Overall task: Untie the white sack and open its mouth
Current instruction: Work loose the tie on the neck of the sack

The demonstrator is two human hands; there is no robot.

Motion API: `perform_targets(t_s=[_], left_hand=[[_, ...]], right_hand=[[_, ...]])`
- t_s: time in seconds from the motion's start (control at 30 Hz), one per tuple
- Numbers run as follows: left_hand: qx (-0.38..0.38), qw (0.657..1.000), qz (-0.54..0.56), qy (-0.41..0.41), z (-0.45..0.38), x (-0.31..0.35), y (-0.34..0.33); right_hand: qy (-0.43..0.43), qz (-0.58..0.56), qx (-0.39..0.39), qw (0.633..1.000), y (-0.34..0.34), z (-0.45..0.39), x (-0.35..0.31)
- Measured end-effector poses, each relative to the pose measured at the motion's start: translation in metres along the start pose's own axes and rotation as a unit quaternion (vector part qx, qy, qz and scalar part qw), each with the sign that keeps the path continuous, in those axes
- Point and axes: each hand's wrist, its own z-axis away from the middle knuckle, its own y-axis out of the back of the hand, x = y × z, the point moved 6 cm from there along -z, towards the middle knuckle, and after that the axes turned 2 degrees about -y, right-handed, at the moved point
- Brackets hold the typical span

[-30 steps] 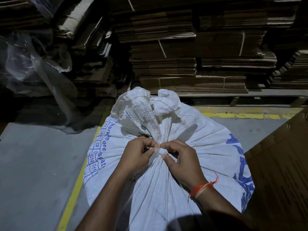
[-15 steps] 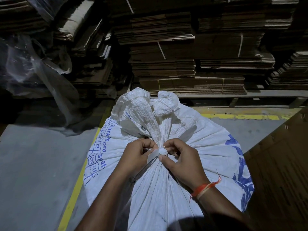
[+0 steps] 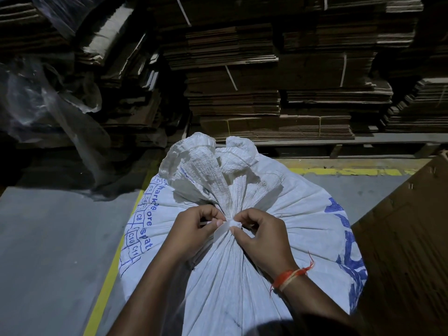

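The white sack [image 3: 242, 275] stands upright on the grey floor [image 3: 48, 251], bulging full, right in front of the person and partly over a yellow line [image 3: 106, 282] painted along the concrete. Blue lettering and a grid of small boxes run down its left flank, and more blue print shows on its right side. Its neck is gathered tight into pleats and bound by a white tie [image 3: 230, 225], with the loose top of the sack flaring up and away above the knot, crumpled and folded over itself.

Both hands are at that knot. The left hand [image 3: 191, 229] has a narrow grip, thumb and forefinger pinched on a flat tail of the tie that slants down to the left of the knot. The right hand [image 3: 261, 236] comes in from the other side, fingers curled, thumb and fingertip closed on the knot itself. The two hands nearly touch across it. An orange thread band [image 3: 291, 277] circles the right wrist, one frayed end sticking up.

Beyond the sack, stacks of flattened cardboard [image 3: 278, 81] bundled with pale straps sit on a low pallet. To the left, crumpled clear plastic sheeting [image 3: 48, 100] hangs over more dark cardboard. A brown cardboard sheet [image 3: 407, 251] leans in at the right, near the sack's side.
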Motion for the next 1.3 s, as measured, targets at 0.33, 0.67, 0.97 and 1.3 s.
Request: perform_targets(t_s=[0.33,0.67,0.97,1.3], left_hand=[[-0.026,0.999,-0.035,-0.006,-0.002,-0.002,-0.005],[-0.037,0.998,-0.055,-0.003,0.0,0.005,-0.011],[-0.028,0.999,-0.046,0.0,0.0,0.006,-0.012],[0.006,1.0,0.006,0.016,0.0,0.0,0.004]], right_hand=[[-0.011,0.003,-0.002,1.0,0.0,0.0,0.002],[-0.001,0.023,-0.009,1.0,-0.001,0.001,0.002],[-0.007,0.021,-0.01,1.0,-0.002,0.0,0.003],[-0.016,0.006,-0.008,1.0,0.001,-0.002,0.0]])
